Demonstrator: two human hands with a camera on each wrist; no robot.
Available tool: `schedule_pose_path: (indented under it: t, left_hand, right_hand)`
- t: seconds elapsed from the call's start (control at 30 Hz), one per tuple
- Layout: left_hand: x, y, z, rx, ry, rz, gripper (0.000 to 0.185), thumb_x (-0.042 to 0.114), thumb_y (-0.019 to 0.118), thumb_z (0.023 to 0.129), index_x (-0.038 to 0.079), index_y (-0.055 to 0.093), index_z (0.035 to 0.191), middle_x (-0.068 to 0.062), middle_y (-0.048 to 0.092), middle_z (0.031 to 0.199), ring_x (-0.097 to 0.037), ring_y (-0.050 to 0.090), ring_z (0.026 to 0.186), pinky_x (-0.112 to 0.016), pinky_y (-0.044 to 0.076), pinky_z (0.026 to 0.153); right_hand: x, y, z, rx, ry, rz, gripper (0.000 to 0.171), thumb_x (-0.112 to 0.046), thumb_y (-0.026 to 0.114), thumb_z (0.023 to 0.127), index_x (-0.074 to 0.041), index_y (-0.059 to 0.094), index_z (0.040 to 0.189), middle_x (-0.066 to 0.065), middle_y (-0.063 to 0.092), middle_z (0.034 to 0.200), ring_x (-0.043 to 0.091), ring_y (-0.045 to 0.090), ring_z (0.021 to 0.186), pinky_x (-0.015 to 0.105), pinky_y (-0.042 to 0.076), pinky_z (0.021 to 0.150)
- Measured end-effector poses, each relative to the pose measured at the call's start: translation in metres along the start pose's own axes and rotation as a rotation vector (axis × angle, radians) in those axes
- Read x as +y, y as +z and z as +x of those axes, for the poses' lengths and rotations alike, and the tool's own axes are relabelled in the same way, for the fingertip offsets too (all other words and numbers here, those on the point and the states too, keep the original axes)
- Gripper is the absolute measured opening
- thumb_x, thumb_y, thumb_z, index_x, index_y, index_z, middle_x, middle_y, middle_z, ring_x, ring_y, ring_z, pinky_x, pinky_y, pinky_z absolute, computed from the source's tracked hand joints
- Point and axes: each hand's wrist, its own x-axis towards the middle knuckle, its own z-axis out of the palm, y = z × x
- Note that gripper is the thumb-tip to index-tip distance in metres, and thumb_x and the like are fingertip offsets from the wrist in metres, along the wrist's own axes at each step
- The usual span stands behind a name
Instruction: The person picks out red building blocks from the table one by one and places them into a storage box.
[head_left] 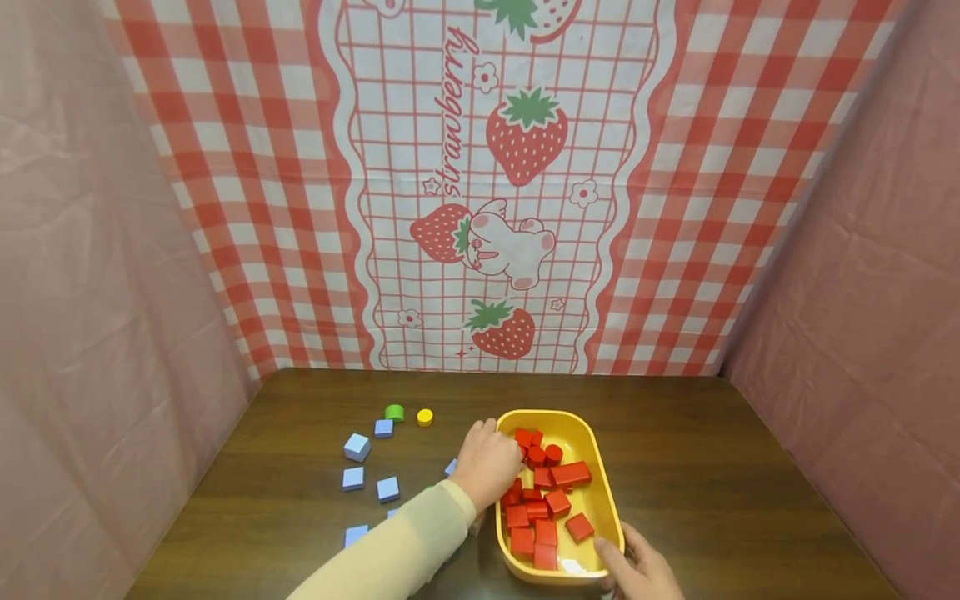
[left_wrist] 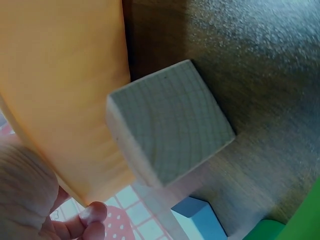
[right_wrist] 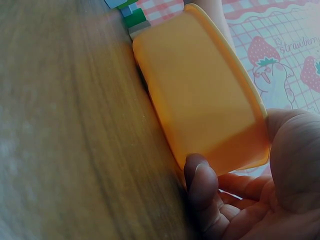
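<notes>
A yellow plastic tub [head_left: 576,435] stands on the table, holding several red blocks [head_left: 557,503] of mixed shapes, among them cubes, cylinders and a longer bar. My left hand [head_left: 490,460] grips its left rim toward the far end. In the left wrist view the fingers [left_wrist: 94,214] curl at the tub's end. Close beside the tub's wall there is a plain wooden block [left_wrist: 170,122]. With thumb over the rim and fingers against the outer side, my right hand [head_left: 639,568] holds the near right corner. My left forearm hides part of the table.
To the left lie several blue blocks [head_left: 357,447], a green arched block [head_left: 394,412] and a small yellow cylinder [head_left: 425,417]. A strawberry-print checked cloth [head_left: 480,183] hangs behind the dark wooden table [head_left: 300,417]. Pink curtains [head_left: 112,292] stand at both sides.
</notes>
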Motion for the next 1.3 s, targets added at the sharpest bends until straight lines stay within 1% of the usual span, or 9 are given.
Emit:
schedule_pose_path:
  t: [0.27,0.43,0.63,0.77,1.07,1.3]
  left_hand:
    - [-0.0008,0.0026,0.0006,0.009,0.009,0.016,0.028,0.05,0.074,0.098,0.029,0.083,0.081,0.012,0.075,0.073,-0.018,0.056,0.079,-0.031,0.042,0.071]
    - [-0.0013,0.0035,0.0006,0.028,0.008,0.017,0.028,0.05,0.075,0.097,0.03,0.082,0.08,0.013,0.074,0.073,-0.018,0.056,0.078,-0.031,0.042,0.071]
    - [-0.0011,0.0064,0.0006,0.04,0.029,0.032,0.028,0.051,0.075,0.097,0.03,0.082,0.08,0.014,0.074,0.072,-0.017,0.054,0.075,-0.031,0.04,0.07]
    - [-0.0007,0.0083,0.0008,0.045,0.038,0.035,0.028,0.051,0.075,0.097,0.03,0.083,0.08,0.014,0.074,0.072,-0.016,0.053,0.073,-0.03,0.039,0.069]
    - [-0.0004,0.0088,-0.0001,0.046,0.022,0.007,0.025,0.042,0.076,0.098,0.028,0.082,0.078,0.012,0.074,0.072,-0.017,0.052,0.074,-0.031,0.039,0.07]
    - [0.0003,0.0097,-0.0003,0.05,0.01,-0.01,0.024,0.043,0.077,0.097,0.027,0.083,0.081,0.009,0.075,0.074,-0.018,0.051,0.074,-0.031,0.037,0.069]
  right_hand:
    - [-0.0005,0.0,-0.0008,0.002,-0.006,0.008,0.064,-0.034,0.07,0.1,0.002,0.053,0.15,0.008,0.07,0.077,0.02,0.065,0.065,0.031,0.055,0.056]
    - [-0.0011,0.0001,-0.0007,-0.001,-0.004,0.011,0.064,-0.034,0.07,0.1,0.002,0.052,0.151,0.008,0.071,0.077,0.021,0.066,0.066,0.031,0.056,0.056]
    - [-0.0015,0.0001,-0.0006,0.005,0.001,-0.007,0.068,-0.038,0.07,0.1,0.003,0.052,0.151,0.008,0.07,0.077,0.021,0.065,0.067,0.031,0.055,0.057]
    - [-0.0013,-0.0001,-0.0014,0.007,0.003,-0.003,0.068,-0.038,0.071,0.099,0.003,0.052,0.151,0.008,0.07,0.077,0.021,0.065,0.068,0.031,0.055,0.058]
    - [-0.002,0.0005,-0.002,0.01,0.01,0.002,0.066,-0.037,0.071,0.099,0.002,0.053,0.15,0.008,0.07,0.077,0.022,0.065,0.068,0.032,0.055,0.058]
    - [-0.0021,0.0005,-0.0016,0.008,0.014,0.003,0.069,-0.037,0.07,0.099,0.004,0.051,0.152,0.009,0.071,0.077,0.022,0.066,0.068,0.033,0.056,0.058]
